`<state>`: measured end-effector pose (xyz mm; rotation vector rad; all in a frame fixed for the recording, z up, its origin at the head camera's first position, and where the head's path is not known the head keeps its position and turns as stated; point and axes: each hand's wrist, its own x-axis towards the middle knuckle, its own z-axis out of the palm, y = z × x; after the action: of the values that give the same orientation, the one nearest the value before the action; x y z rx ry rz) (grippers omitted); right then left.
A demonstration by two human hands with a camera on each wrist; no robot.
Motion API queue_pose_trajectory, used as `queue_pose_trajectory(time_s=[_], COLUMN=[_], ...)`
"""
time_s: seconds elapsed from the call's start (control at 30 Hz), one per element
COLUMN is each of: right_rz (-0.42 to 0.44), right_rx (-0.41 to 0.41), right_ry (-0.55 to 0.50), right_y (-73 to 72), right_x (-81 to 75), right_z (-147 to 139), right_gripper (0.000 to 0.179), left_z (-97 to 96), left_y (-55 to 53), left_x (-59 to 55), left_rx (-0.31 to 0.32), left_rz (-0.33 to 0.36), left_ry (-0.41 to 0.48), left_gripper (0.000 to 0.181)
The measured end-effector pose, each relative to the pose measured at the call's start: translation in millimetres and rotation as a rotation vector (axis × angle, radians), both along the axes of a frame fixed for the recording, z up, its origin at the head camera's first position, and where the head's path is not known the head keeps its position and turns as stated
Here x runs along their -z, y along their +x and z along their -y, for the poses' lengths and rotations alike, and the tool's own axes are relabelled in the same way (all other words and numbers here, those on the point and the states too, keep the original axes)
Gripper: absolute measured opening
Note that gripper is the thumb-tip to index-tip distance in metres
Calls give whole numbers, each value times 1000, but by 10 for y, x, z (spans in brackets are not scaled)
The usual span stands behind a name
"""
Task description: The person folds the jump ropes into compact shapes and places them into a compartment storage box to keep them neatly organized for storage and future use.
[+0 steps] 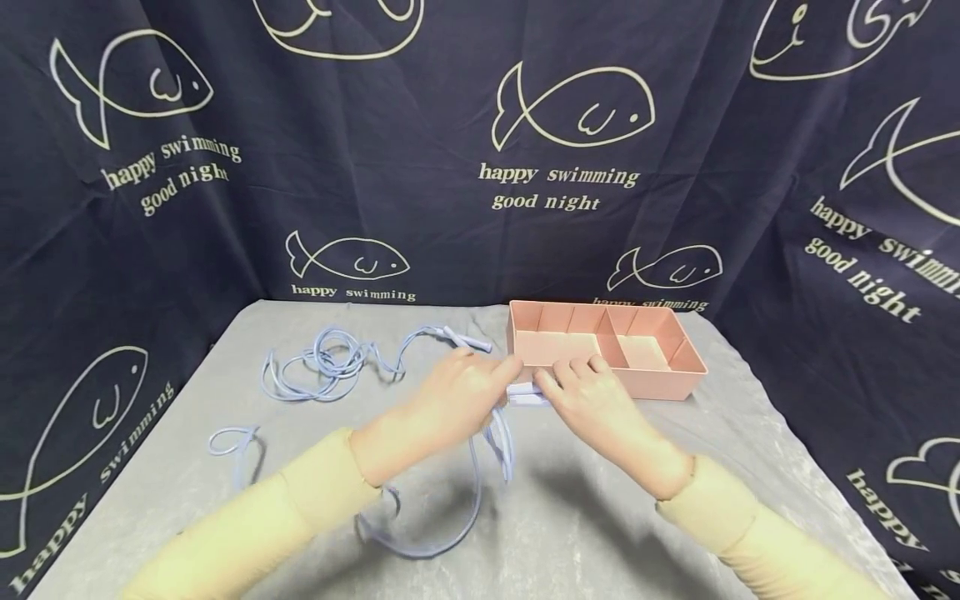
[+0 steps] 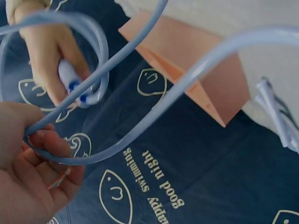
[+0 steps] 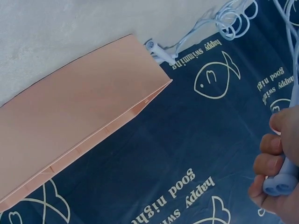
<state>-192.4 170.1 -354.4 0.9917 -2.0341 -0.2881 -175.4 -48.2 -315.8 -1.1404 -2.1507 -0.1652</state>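
Observation:
My right hand (image 1: 588, 400) grips the pale blue handles (image 1: 527, 394) of a jump rope; two round handle ends (image 3: 280, 184) stick out of its curled fingers in the right wrist view. To its left, my left hand (image 1: 465, 387) pinches the rope's blue cord (image 2: 201, 70) between thumb and fingers. From the left hand the cord hangs in a wide loop (image 1: 474, 500) over the table. In the left wrist view, cord also curves close by the right hand and the handles. Both hands are up in front of a pink box (image 1: 660, 385).
The pink box has one divider (image 1: 613, 340) making two compartments. Left of it, a second blue jump rope (image 1: 330, 367) lies loosely coiled, its handles (image 1: 467, 340) near the box. More blue cord (image 1: 234, 437) shows at the table's left. Dark fish-print cloth (image 1: 450, 167) surrounds the grey table (image 1: 660, 533).

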Motion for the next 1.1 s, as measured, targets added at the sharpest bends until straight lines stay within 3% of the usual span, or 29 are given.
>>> queue_pose_trajectory(time_s=[0.2,0.37,0.47,0.63,0.83,1.1], right_rz=[10,35,59,58,19,-28], right_rx=[-59,-99,-100,-144,-285,-282], right_ry=[12,-13,-16,-22,-74,-97], right_y=[38,61,75,74,81,83], right_x=[7,-7,-24,-42,-83,-158], right_z=[26,25,22,15,43,75], right_gripper=[30,38,39,40,60,32], left_z=[-58,-75,-64,-14,34,101], left_y=[-172,-321,-393,-533,-687,-779], left_x=[-107,-56,-56,-62,-42,3], left_rx=[-176,-290,-336,-386,-422,-418], left_rz=[112,72,117,275,313,372], left_ry=[-13,-72,-92,-87,-84,-54], left_gripper=[32,27,24,27,19,19])
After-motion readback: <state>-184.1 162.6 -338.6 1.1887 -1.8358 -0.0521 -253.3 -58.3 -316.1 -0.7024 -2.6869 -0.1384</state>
